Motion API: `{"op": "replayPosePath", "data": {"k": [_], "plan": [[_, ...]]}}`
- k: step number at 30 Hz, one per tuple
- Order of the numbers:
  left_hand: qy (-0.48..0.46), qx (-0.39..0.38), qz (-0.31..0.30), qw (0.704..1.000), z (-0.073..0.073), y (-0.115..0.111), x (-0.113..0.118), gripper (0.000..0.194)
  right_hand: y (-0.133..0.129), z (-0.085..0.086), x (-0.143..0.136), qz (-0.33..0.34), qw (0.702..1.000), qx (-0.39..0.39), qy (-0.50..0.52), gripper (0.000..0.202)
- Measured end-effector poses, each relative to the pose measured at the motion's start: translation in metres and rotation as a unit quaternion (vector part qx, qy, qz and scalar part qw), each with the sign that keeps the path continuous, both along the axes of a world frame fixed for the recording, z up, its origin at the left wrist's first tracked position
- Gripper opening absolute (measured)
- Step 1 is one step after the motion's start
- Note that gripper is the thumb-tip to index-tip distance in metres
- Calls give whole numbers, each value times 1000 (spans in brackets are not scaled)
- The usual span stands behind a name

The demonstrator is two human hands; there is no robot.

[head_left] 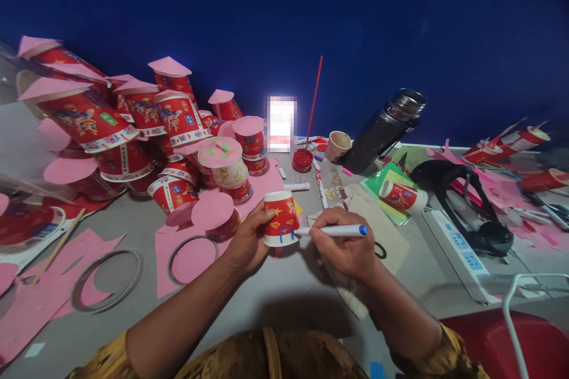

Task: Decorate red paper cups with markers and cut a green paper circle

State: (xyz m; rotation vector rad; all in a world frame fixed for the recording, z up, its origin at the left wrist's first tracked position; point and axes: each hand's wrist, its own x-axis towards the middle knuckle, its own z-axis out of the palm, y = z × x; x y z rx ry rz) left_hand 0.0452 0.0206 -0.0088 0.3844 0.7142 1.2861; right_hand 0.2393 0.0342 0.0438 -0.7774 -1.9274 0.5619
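Nearest us, the patterned sleeves [104, 352]; just beyond them, the left hand [251, 237] curled round one side of a red cup [279, 213], thumb on the wall, the cup standing between the two hands, narrower end up and leaning slightly; the right hand [344, 246] closed in a writing grip on a white marker [331, 230], blue end pointing away from the cup; its tip is at the cup's lower wall, beside blue lines [287, 234] there, though we cannot tell whether it touches.

We judge the step in hand to be drawing the blue lines; the next move calls for a steady left hold and a light, controlled tip, the cup turned only as the line needs.

Left of the left hand, a grey ring [76, 293] on the tabletop; nearer that hand, a second ring [170, 263] around a pink disc [193, 262]; past it, a pile of red cups [180, 115], many topped with pink paper; beyond the right hand, a lying cup [402, 196]; ahead of both hands, a red bowl [302, 161]; farther, a black flask [380, 133]; last, a dark blue wall [284, 18].
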Motion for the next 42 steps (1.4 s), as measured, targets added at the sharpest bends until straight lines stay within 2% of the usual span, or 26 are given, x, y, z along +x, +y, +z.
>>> {"op": "replayPosePath", "data": {"k": [10,18,25,37,42], "plan": [[-10,14,-13,1000,-2,-1,0,32,-1,0,-3,-21,1000,8,13,11],[-7,17,-20,1000,-1,-2,0,46,-2,-4,-5,-23,1000,13,10,11],[-4,11,-11,1000,-1,-2,-1,57,-2,0,-3,-15,1000,13,7,11],[-10,25,-33,999,0,-2,-1,36,0,1,-4,-16,999,38,12,12],[-2,16,-23,1000,-1,-2,-1,40,1,0,-4,-14,999,36,10,12]]}}
